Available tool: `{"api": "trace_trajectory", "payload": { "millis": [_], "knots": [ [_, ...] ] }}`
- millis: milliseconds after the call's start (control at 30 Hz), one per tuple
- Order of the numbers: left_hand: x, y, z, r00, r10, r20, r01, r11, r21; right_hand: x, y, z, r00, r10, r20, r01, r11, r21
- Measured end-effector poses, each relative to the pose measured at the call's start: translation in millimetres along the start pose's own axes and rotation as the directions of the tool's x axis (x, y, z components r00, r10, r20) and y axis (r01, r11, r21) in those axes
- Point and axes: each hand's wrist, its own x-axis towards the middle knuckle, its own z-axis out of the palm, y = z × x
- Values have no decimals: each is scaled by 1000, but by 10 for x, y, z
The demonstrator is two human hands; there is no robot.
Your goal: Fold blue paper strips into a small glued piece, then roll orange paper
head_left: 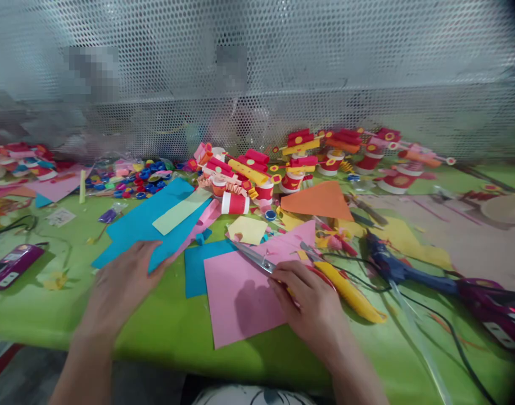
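Note:
My left hand (125, 281) grips the near edge of a large blue paper sheet (133, 222), its fingertips partly hidden by the sheet. A pale green paper strip (181, 212) lies on top of the blue sheet. My right hand (308, 306) is closed around the handles of a pair of scissors (260, 260). The metal blades point up and left, over a pink paper sheet (227, 298). Under the pink sheet's left side shows another blue paper piece (195, 275). Just beyond the scissor tips is a cream paper piece (251, 229).
Several red-and-white paper cups with paper decorations (291, 180) stand along the mesh partition (257, 73). At right lie a yellow-handled cutter (352, 292), a blue glue gun (405, 270) and its cable. Small blue caps (152, 174) and orange paper (319, 201) cover parts of the green table (165, 332).

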Motion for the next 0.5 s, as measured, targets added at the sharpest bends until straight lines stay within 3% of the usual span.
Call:
{"api": "trace_trajectory", "payload": {
  "millis": [67,233,367,500],
  "knots": [
    [78,84,-66,990,137,-40,-139,989,-47,2,-6,-1,1000,-3,6,3,1000,1],
    [496,344,-101,906,422,-44,-424,897,-125,3,7,-3,999,-31,-11,31,999,-10],
    [824,386,-26,903,426,45,-422,903,-86,6,43,12,999,-39,-25,39,999,-15],
    [944,305,70,952,304,19,-304,952,-35,9,52,22,997,-56,-46,54,998,-32]
  ]
}}
